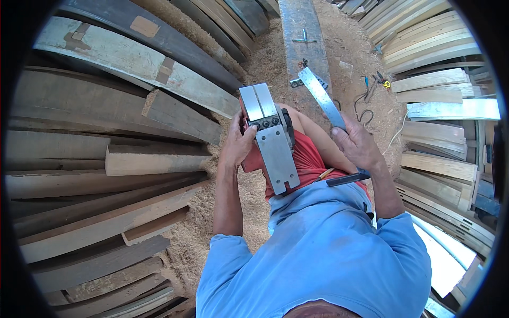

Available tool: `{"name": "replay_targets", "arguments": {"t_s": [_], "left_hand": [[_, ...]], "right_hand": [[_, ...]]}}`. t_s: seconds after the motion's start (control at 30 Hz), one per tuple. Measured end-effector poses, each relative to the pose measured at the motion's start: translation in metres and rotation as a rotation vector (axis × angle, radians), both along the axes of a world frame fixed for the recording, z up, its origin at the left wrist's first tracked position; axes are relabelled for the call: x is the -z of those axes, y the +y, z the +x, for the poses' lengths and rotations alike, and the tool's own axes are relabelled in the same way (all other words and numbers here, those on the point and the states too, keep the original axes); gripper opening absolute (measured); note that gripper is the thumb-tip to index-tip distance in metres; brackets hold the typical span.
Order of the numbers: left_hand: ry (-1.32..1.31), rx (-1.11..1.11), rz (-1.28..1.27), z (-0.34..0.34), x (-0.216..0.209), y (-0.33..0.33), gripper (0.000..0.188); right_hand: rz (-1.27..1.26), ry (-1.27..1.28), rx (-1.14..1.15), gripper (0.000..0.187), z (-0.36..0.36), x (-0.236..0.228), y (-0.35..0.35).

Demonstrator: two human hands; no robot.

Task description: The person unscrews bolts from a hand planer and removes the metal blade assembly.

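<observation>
My left hand (237,142) is closed around the side of an electric hand planer (277,159), thumb near its row of bolts. The planer is turned over on my lap, with its shiny metal sole plates facing up. In my right hand (358,142) is a steel try square (320,95), gripped by its ruled blade. The blade's free end points up and left, beyond the planer. Its dark stock (347,179) lies over my lap below the hand. A slim yellowish tool with a dark tip (324,174) rests on my red shorts.
A long worn plank (300,18) stretches ahead, bearing a T-handled wrench (304,38) and a small metal bar with holes (298,82). Yellow-handled pliers or cutters (385,84) and a dark cord (362,100) lie on the sawdust-covered floor. Stacked timber (79,100) lines both sides.
</observation>
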State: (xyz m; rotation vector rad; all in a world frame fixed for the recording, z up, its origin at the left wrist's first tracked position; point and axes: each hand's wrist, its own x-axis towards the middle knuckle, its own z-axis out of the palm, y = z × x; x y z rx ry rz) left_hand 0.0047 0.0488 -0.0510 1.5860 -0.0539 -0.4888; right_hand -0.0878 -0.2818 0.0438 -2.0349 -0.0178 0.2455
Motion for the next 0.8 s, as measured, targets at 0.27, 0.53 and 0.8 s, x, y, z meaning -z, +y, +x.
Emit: {"name": "replay_targets", "arguments": {"t_s": [0.27, 0.53, 0.8], "left_hand": [[-0.033, -0.021, -0.038, -0.003, -0.002, 0.001, 0.064], [0.011, -0.021, -0.040, -0.003, -0.007, 0.003, 0.066], [0.000, -0.036, 0.017, -0.001, -0.007, 0.000, 0.064]], "right_hand": [[0.026, 0.025, 0.030, 0.041, 0.000, -0.003, 0.010], [0.146, 0.166, 0.137, 0.040, 0.012, 0.010, 0.001], [-0.035, -0.116, 0.153, 0.044, 0.051, 0.018, -0.026]]}}
